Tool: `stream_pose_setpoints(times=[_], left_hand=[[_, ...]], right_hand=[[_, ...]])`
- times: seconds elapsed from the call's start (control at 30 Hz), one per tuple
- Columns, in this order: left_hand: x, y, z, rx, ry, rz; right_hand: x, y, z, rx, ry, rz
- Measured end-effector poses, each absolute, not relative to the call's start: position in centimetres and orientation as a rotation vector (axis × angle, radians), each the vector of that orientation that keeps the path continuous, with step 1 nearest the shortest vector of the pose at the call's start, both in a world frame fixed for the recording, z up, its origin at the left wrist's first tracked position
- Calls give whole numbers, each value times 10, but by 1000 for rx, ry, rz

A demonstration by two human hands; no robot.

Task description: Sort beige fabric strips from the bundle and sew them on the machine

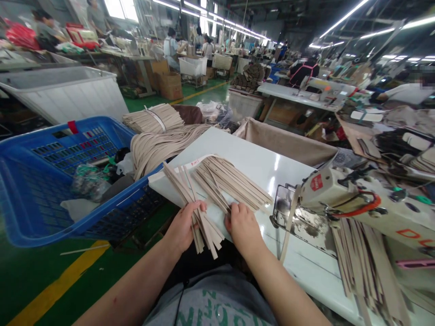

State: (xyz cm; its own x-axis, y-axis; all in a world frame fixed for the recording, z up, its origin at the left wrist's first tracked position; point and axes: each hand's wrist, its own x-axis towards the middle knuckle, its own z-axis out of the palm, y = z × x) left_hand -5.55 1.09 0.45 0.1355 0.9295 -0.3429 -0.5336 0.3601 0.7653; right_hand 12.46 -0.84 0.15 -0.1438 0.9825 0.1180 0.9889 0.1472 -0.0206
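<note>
A bundle of beige strips (204,233) is clasped in the left grip (185,226), its ends splayed over the edge of the worktop. The right grip (243,228) is laid on a fanned bunch of the same strips (231,183), though whether it is closed on them cannot be told from this view. The bunch rests on the white worktop (258,165). To the right of the grips stands a sewing machine (340,194), with a further pile of strips (367,271) below it; a blue plastic crate (57,154) is placed to the left.
</note>
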Motion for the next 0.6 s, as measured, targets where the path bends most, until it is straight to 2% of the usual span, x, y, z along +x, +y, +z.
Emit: stream_pose_setpoints(times=[0.17,0.4,0.6], left_hand=[[-58,11,2,412,896,1235],[-54,8,3,288,839,1192],[-53,8,0,268,748,1186]], right_hand=[[116,-1,4,-2065,-2337,-214],[108,5,8,-2094,-2325,-331],[113,13,15,-2172,-2377,-71]])
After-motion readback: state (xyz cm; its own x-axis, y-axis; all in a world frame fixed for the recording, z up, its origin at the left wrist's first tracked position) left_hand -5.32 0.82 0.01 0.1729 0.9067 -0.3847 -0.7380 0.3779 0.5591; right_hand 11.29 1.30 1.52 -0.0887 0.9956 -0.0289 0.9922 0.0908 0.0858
